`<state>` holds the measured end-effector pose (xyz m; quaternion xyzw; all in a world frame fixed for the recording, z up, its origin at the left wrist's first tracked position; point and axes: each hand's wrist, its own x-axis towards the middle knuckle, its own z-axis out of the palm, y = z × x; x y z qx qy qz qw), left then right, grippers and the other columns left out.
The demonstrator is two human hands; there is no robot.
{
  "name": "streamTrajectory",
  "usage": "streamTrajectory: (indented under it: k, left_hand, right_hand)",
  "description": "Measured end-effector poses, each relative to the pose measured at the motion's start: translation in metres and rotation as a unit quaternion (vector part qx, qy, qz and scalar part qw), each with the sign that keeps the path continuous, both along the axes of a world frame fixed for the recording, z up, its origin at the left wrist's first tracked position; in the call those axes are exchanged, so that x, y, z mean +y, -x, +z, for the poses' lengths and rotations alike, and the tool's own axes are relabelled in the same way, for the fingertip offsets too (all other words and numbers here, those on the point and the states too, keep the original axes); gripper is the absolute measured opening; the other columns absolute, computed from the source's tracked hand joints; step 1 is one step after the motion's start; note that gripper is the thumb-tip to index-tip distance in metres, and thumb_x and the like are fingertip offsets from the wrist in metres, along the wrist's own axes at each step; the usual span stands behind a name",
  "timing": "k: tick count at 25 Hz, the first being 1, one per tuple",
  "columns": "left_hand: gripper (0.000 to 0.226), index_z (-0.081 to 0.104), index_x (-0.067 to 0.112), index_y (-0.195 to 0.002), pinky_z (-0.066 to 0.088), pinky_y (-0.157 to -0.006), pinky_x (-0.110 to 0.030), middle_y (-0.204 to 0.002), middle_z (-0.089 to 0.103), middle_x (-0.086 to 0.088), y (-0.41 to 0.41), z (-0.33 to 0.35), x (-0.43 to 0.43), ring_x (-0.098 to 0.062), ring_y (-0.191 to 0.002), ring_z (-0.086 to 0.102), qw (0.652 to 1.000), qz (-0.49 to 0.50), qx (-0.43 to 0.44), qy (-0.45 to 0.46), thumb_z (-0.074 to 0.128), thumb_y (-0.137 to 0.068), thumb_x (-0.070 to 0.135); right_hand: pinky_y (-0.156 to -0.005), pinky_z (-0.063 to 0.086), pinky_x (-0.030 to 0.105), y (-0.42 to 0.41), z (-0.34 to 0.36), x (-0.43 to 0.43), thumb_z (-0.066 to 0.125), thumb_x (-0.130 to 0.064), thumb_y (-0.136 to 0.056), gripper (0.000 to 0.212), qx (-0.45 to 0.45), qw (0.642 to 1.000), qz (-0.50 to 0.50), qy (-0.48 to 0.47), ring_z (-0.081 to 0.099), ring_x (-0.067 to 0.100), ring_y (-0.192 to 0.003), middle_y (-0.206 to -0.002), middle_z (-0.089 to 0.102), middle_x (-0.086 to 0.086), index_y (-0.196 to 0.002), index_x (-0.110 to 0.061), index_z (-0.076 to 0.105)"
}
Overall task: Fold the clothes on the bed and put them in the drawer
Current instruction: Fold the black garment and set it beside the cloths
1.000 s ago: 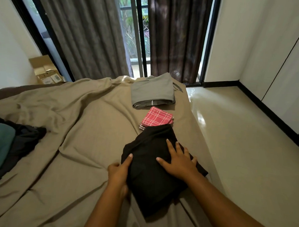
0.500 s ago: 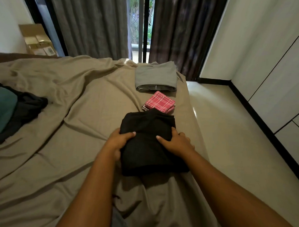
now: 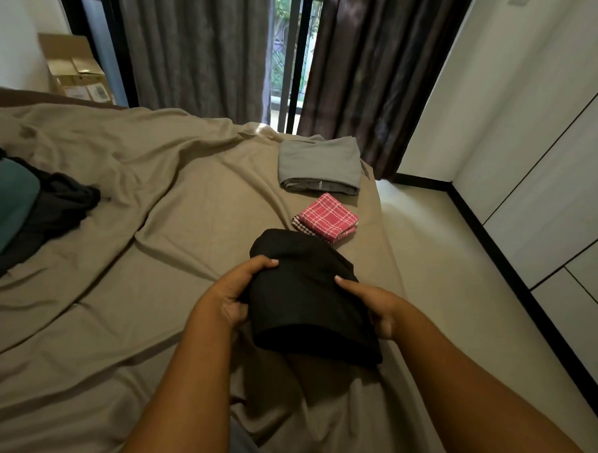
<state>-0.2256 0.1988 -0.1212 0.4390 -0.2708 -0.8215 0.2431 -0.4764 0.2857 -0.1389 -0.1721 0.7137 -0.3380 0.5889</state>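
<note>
The folded black garment [image 3: 308, 295] was between both hands, lifted a little above the bed [image 3: 115, 321]. The left hand [image 3: 229, 291] gripped its left edge, thumb on top, and the right hand [image 3: 373, 305] gripped its right edge. Just beyond it lay the folded red checked cloth [image 3: 327, 217] and farther the grey garment [image 3: 321, 164].

No legible text, brand or no. anywhere.
Pale stickers [image 3: 91, 92] on side of cardboard box [image 3: 71, 62], far left corner: print too small & blurred to read. Tiny light mark [image 3: 321, 183] on front fold edge of grey folded garment [image 3: 319, 158] on bed [image 3: 154, 220]: letters or logo, cannot tell, not readable.
</note>
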Motion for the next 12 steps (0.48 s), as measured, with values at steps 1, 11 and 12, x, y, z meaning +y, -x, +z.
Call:
streamTrajectory:
  k: [1,11,12]
  left_hand:
    - [0.037,0.068,0.002,-0.12,0.051,-0.099,-0.046,-0.115,0.072,-0.022,0.001,0.002,0.001,-0.037,-0.111,0.066,0.999,0.011,0.036,0.0,0.068,-0.087,0.019]
    - [0.038,0.082,0.007,-0.08,0.057,-0.072,-0.034,-0.091,0.075,-0.014,0.001,0.011,0.008,-0.027,-0.076,0.074,0.981,0.036,0.174,0.073,0.048,-0.088,0.024]
    - [0.043,0.082,0.008,-0.075,0.056,-0.072,-0.034,-0.087,0.075,-0.013,-0.001,0.01,0.006,-0.026,-0.072,0.074,0.981,0.042,0.172,0.077,0.045,-0.091,0.023]
  right_hand:
    - [-0.107,0.049,0.052,0.001,-0.002,0.003,0.095,-0.058,-0.057,0.098,-0.04,0.999,-0.032,0.017,0.064,0.036,-0.118,-0.132,0.065,0.013,-0.138,-0.013,0.059]
    - [-0.112,0.042,0.055,-0.038,0.006,0.013,0.07,-0.046,-0.09,0.058,-0.283,0.924,-0.155,0.206,0.06,0.043,-0.125,-0.135,0.064,0.023,-0.132,-0.006,0.067]
    - [-0.112,0.041,0.055,-0.042,0.009,0.012,0.069,-0.042,-0.092,0.054,-0.283,0.919,-0.163,0.22,0.061,0.043,-0.124,-0.135,0.063,0.022,-0.132,-0.006,0.067]
